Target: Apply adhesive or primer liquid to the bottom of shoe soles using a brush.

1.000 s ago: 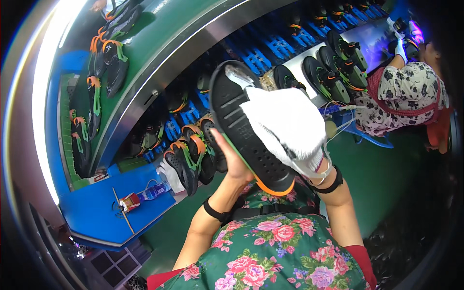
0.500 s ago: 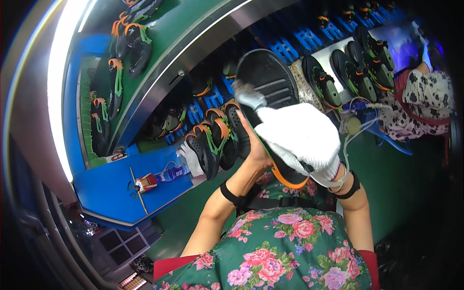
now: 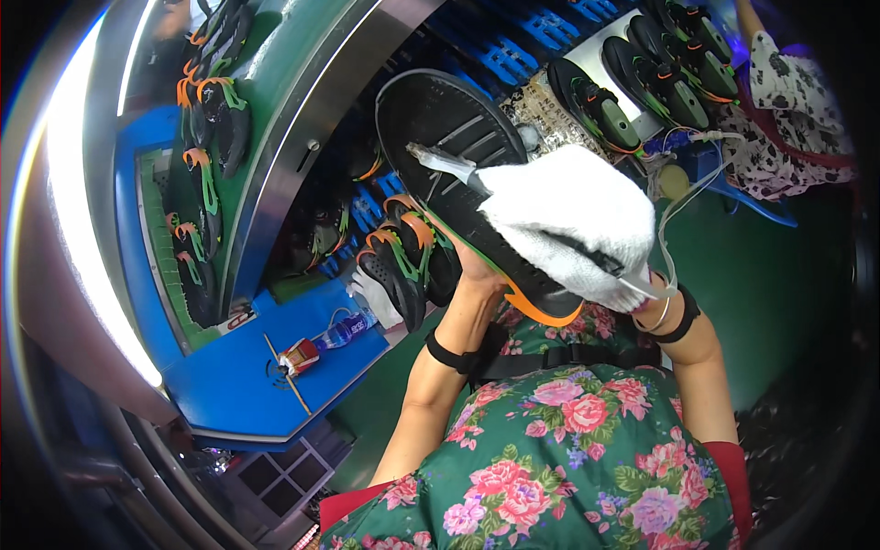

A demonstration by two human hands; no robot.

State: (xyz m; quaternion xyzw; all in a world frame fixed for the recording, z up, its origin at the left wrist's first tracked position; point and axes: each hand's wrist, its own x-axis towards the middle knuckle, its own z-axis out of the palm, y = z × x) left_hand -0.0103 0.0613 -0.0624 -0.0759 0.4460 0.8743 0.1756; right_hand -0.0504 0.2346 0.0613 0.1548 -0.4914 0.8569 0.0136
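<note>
My bare left hand (image 3: 478, 264) is closed round the left side of a black shoe (image 3: 417, 105), holding it with a ribbed face toward me. Orange trim runs along the shoe's near end, and a strip of green shows at its left edge. My right hand (image 3: 577, 215), in a white knit glove, grips a small brush (image 3: 445, 163) with a grey ferrule. The damp-looking bristles lie over the ribbed far half of the shoe. Folds of the glove hide the brush handle and most of my right fingers.
Several black shoes with orange and green trim (image 3: 220, 119) lie on a green belt (image 3: 284, 41) at left. More shoes (image 3: 394, 275) stand beyond a blue table (image 3: 220, 385) bearing a bottle (image 3: 346, 328) and red pack (image 3: 299, 356). A person in patterned clothing (image 3: 797, 82) is at far right.
The shoe and both hands sit further left in view, as the whole scene has shifted and tilted. The brush tip, blurred at the shoe's left edge before, now lies further in on the ribbed face.
</note>
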